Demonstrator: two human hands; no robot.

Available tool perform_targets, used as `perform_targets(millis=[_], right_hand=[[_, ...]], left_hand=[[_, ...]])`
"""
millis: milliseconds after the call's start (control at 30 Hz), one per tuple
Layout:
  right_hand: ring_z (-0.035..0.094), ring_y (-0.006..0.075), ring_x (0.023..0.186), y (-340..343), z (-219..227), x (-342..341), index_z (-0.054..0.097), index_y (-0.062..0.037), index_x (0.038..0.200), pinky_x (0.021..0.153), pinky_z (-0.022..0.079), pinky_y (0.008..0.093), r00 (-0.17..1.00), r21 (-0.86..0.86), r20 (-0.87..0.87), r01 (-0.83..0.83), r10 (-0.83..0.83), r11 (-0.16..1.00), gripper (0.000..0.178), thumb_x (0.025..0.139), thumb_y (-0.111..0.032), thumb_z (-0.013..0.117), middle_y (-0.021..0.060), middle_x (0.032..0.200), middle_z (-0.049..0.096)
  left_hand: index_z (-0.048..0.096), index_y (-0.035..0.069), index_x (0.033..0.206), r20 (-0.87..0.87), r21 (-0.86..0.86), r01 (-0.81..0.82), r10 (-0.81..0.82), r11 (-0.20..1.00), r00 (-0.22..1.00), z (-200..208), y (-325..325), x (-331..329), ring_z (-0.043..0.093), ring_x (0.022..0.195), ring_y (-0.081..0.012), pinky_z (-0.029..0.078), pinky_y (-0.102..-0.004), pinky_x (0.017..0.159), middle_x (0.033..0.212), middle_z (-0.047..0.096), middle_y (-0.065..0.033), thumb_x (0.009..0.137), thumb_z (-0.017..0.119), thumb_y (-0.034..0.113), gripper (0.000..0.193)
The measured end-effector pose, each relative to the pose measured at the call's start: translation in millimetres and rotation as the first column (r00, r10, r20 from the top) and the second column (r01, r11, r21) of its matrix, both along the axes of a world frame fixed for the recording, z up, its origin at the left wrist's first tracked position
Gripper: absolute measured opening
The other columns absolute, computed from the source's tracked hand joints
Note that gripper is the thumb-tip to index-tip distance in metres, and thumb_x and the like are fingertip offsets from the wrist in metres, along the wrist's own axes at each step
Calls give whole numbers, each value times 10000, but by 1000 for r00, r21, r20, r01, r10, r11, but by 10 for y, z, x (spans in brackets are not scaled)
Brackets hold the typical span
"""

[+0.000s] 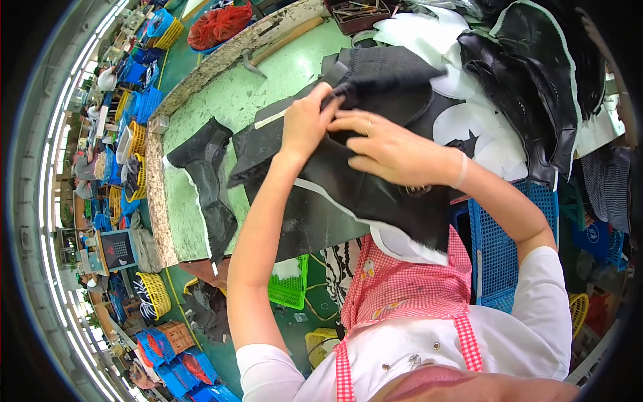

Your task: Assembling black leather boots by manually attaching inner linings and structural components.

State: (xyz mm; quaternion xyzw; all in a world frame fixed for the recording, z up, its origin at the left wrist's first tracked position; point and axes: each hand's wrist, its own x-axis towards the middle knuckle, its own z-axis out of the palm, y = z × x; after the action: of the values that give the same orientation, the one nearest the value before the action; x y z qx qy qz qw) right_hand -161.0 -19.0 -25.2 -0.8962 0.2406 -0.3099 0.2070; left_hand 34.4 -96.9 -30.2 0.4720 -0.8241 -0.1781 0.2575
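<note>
A black leather boot upper with a white fuzzy edge lies across the black pieces on the table and hangs over its near edge toward my apron. My left hand is closed, its fingertips pinching the upper's dark folded far edge. Close beside it, my right hand rests over the same upper, fingers bent and partly smeared by motion; its thumb is hidden. A dark fabric-like piece lies just beyond both hands. Left of my left hand, a thin whitish strip sits on the black material.
Another black upper lies at the table's left. A hammer rests near the raised far rim. White cut pieces and several black uppers are heaped at right. Below stand a blue basket and a green basket.
</note>
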Motion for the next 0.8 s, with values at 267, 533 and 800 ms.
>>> perform_targets(millis=[267, 533, 800], right_hand=[[395, 382, 1341, -294, -339, -44, 630, 91, 1077, 1123, 321, 411, 985, 219, -159, 95, -61, 971, 341, 941, -211, 547, 246, 1443, 431], [620, 270, 966, 318, 659, -12, 588, 45, 1079, 856, 468, 350, 947, 682, -46, -203, 319, 703, 310, 968, -243, 562, 232, 1068, 626], [585, 373, 684, 938, 884, 13, 511, -42, 1058, 619, 461, 386, 966, 685, 65, -225, 249, 693, 205, 921, -146, 622, 169, 759, 612]], left_hand=[[636, 3, 952, -362, -650, -414, 219, 637, 906, 1521, -87, 1036, 598, 854, -228, 461, -373, 803, 935, 663, -122, 978, 598, 315, 315], [585, 137, 1005, 494, -499, -98, 376, 861, 784, 1012, 1204, 691, 658, 677, -289, 505, -412, 580, 774, 653, -84, 833, 623, 194, 184], [659, 53, 1021, -15, -103, -147, 147, 984, 989, 186, 1648, 950, 584, 1095, -329, 449, -418, 957, 1120, 652, -134, 885, 674, 273, 259]])
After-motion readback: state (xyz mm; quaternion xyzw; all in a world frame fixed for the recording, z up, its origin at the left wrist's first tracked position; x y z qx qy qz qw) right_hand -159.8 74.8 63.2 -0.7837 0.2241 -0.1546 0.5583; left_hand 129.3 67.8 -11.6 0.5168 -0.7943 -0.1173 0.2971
